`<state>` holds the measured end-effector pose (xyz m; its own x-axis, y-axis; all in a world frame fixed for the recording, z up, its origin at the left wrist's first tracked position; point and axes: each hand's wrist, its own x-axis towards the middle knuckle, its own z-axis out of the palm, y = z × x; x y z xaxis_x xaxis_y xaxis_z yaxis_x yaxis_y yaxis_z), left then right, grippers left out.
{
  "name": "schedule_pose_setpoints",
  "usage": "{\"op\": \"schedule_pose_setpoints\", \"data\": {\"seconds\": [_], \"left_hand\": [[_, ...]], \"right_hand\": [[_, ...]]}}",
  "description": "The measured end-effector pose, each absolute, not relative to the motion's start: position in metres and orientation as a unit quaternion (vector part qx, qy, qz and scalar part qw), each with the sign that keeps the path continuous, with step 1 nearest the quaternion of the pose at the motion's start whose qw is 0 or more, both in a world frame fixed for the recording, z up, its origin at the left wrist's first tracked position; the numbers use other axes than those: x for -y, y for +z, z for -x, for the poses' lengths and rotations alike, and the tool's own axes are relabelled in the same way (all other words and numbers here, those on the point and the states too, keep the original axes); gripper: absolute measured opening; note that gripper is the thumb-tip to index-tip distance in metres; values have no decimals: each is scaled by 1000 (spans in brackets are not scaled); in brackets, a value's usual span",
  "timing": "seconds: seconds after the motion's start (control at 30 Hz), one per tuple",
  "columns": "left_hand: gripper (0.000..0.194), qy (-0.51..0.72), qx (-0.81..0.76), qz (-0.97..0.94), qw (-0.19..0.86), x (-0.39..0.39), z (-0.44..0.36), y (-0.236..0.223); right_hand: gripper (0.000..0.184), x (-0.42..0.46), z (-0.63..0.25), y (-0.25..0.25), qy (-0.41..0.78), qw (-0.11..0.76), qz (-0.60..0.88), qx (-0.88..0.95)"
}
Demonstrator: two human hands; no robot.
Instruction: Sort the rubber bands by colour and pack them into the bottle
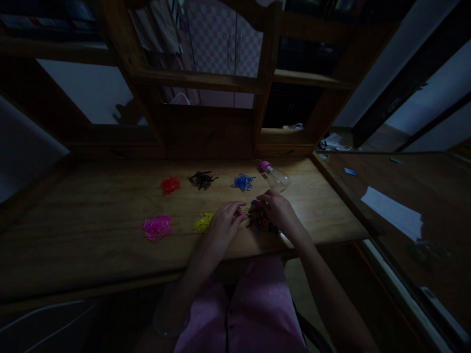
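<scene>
My right hand reaches over a mixed-colour pile of small rubber bands. Its fingers are pressed together at the pile's upper edge, where a bit of purple band shows. To the left of that pile, my left hand has its fingers curled in towards the thumb; whatever they may hold is too small to make out. Under my left wrist, a yellow rubber band pile is partly covered. Other sorted piles lie around: pink bands, red bands, black bands and blue bands.
Behind my right hand a clear bulb-shaped bottle with a pink cap lies on its side on the wooden desk. Wooden shelving rises at the back. On the brown table to the right are white papers and a blue card.
</scene>
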<state>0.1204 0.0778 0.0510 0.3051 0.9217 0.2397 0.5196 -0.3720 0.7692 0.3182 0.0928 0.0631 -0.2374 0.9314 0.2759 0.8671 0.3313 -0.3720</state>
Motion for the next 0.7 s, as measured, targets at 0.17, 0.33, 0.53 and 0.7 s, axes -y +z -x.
{"op": "schedule_pose_setpoints", "data": {"seconds": [0.17, 0.33, 0.53, 0.7], "left_hand": [[23, 393, -477, -732, 286, -70, -117, 56], [18, 451, -472, -679, 336, -66, -118, 66], [19, 473, -433, -546, 539, -61, -121, 67], [15, 496, -378, -364, 693, -53, -132, 60]], "right_hand": [[18, -94, -318, 59, 54, 224, 578, 783], [15, -100, -326, 57, 137, 336, 577, 732], [25, -110, -350, 51, 268, 435, 585, 630], [32, -106, -356, 54, 363, 458, 578, 569]]}}
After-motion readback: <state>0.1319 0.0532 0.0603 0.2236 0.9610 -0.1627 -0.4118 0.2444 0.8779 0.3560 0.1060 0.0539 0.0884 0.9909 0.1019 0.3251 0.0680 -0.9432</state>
